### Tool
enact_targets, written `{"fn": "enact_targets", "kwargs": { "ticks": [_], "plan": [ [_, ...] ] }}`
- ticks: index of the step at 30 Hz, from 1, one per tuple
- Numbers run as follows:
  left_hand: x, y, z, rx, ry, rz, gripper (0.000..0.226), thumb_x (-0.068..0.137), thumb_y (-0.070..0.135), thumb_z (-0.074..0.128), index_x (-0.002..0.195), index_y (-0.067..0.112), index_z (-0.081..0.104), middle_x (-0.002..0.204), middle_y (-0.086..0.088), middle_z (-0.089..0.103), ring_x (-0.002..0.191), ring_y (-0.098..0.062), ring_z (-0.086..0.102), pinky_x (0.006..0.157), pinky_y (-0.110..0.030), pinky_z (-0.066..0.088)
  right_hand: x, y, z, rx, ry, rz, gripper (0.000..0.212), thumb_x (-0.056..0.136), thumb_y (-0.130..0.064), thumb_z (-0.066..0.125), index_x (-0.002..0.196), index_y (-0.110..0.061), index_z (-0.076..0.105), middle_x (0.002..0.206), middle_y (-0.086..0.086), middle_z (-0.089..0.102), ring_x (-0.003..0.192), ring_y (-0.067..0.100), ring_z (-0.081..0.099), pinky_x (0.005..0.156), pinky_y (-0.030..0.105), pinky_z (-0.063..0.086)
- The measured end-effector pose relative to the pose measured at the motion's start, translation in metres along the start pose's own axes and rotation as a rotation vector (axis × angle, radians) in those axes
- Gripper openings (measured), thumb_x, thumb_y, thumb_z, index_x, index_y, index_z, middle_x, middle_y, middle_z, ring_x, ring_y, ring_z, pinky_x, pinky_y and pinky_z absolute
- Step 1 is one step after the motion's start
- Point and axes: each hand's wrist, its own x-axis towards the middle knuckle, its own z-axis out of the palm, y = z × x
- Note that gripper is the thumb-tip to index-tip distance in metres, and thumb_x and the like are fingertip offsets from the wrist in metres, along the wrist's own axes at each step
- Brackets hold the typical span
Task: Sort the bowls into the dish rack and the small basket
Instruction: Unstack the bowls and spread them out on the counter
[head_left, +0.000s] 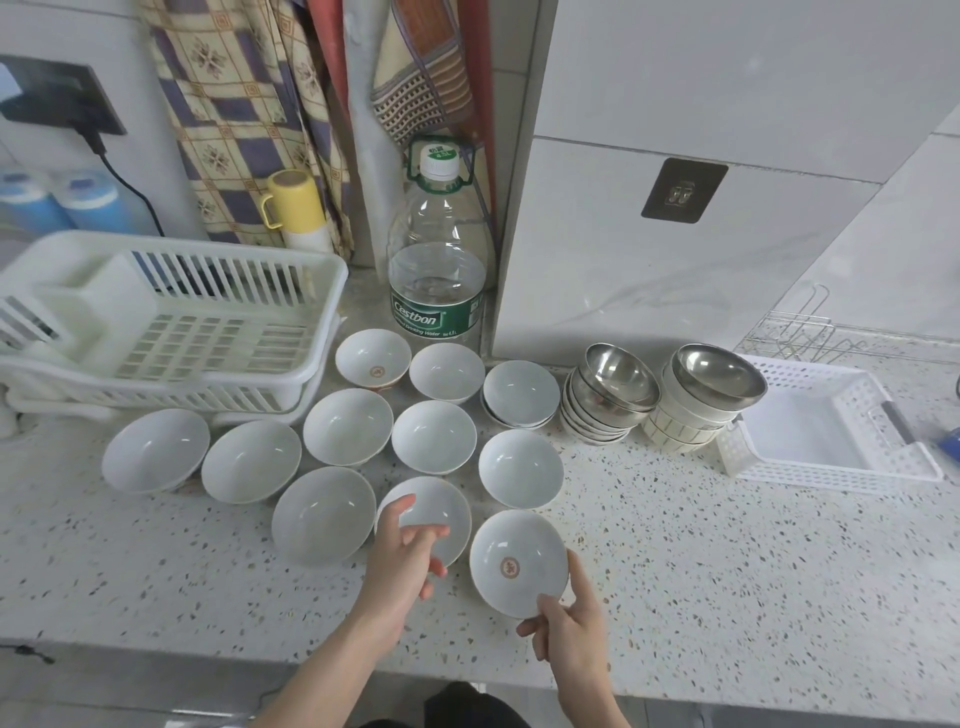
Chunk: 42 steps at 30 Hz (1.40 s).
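I am seeing my right hand (566, 618) grasping the red-marked bowl (518, 562) at its five o'clock rim, fingers pinching it. My left hand (410, 551) is hovering with released fingers over a white bowl (441, 512). The dish rack (171, 322) is sitting at ten o'clock on the worktop (727, 561), the small basket (831, 431) at two o'clock.
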Motion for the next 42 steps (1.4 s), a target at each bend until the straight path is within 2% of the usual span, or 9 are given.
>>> {"fn": "enact_targets", "kwargs": {
  "ticks": [15,18,21,23,26,29,31,37,42],
  "plan": [
    [0.024,0.018,0.028,0.03,-0.034,0.013,0.036,0.095,0.009,0.048,0.124,0.03,0.047,0.097,-0.001,0.071,0.04,-0.007,0.044,0.036,-0.017,0.029,0.008,-0.005,-0.01,-0.244,-0.159,0.008,0.063,0.097,-0.011,0.049,0.15,-0.035,0.025,0.061,0.013,0.07,0.037,0.018,0.049,0.044,0.025,0.043],
    [0.042,0.027,0.04,0.08,-0.039,0.026,0.031,0.095,0.014,0.051,0.124,0.023,0.052,0.089,-0.002,0.071,0.039,-0.007,0.04,0.037,-0.017,0.028,0.014,-0.009,-0.019,-0.33,-0.192,0.015,0.06,0.099,-0.026,0.05,0.15,-0.039,0.022,0.063,0.01,0.072,0.035,0.015,0.048,0.041,0.025,0.044],
    [0.067,0.042,0.055,0.185,-0.033,0.058,0.034,0.094,0.021,0.054,0.128,0.018,0.053,0.085,-0.002,0.072,0.041,-0.01,0.039,0.037,-0.016,0.028,0.024,-0.017,-0.031,-0.418,-0.123,-0.008,0.056,0.098,-0.039,0.049,0.15,-0.033,0.029,0.06,0.002,0.072,0.049,0.005,0.062,0.055,0.017,0.045],
    [0.084,0.054,0.066,0.31,-0.033,0.095,0.042,0.094,0.028,0.053,0.134,0.018,0.048,0.085,-0.001,0.073,0.045,-0.01,0.043,0.037,-0.018,0.03,0.034,-0.029,-0.041,-0.404,-0.019,-0.036,0.049,0.098,-0.04,0.048,0.145,-0.028,0.041,0.059,-0.003,0.072,0.061,-0.001,0.066,0.061,0.015,0.043],
    [0.108,0.074,0.081,0.438,-0.023,0.156,0.053,0.092,0.035,0.054,0.14,0.018,0.039,0.084,-0.001,0.072,0.049,-0.006,0.051,0.043,-0.023,0.036,0.055,-0.057,-0.058,-0.355,0.167,-0.099,0.04,0.099,-0.038,0.049,0.134,-0.021,0.055,0.058,-0.006,0.071,0.052,-0.002,0.061,0.049,0.011,0.043],
    [0.128,0.087,0.093,0.579,0.04,0.229,0.044,0.09,0.034,0.053,0.128,0.012,0.043,0.081,0.0,0.071,0.067,-0.013,0.066,0.06,-0.032,0.047,0.078,-0.091,-0.076,-0.304,0.327,-0.16,0.038,0.098,-0.038,0.049,0.127,-0.017,0.062,0.057,-0.006,0.07,0.049,0.009,0.055,0.046,0.016,0.042],
    [0.138,0.092,0.098,0.71,0.078,0.239,0.045,0.092,0.038,0.05,0.127,0.011,0.041,0.097,-0.007,0.07,0.085,-0.025,0.07,0.076,-0.038,0.051,0.094,-0.112,-0.086,-0.279,0.396,-0.166,0.034,0.096,-0.039,0.049,0.119,-0.019,0.065,0.057,-0.005,0.069,0.046,0.01,0.049,0.045,0.022,0.042],
    [0.16,0.095,0.102,0.919,0.121,0.244,0.035,0.091,0.036,0.057,0.115,0.012,0.046,0.1,-0.014,0.071,0.09,-0.036,0.069,0.081,-0.044,0.054,0.133,-0.15,-0.095,-0.351,0.381,-0.134,0.029,0.092,-0.045,0.048,0.096,-0.022,0.066,0.063,-0.007,0.07,0.055,0.009,0.057,0.05,0.026,0.043],
    [0.167,0.1,0.101,0.934,0.118,0.251,0.029,0.088,0.02,0.06,0.116,0.015,0.052,0.106,-0.012,0.069,0.093,-0.036,0.067,0.083,-0.045,0.055,0.155,-0.161,-0.086,-0.413,0.36,-0.081,0.034,0.092,-0.045,0.048,0.088,-0.018,0.068,0.062,-0.006,0.07,0.057,0.009,0.06,0.049,0.024,0.043]
  ]
}}
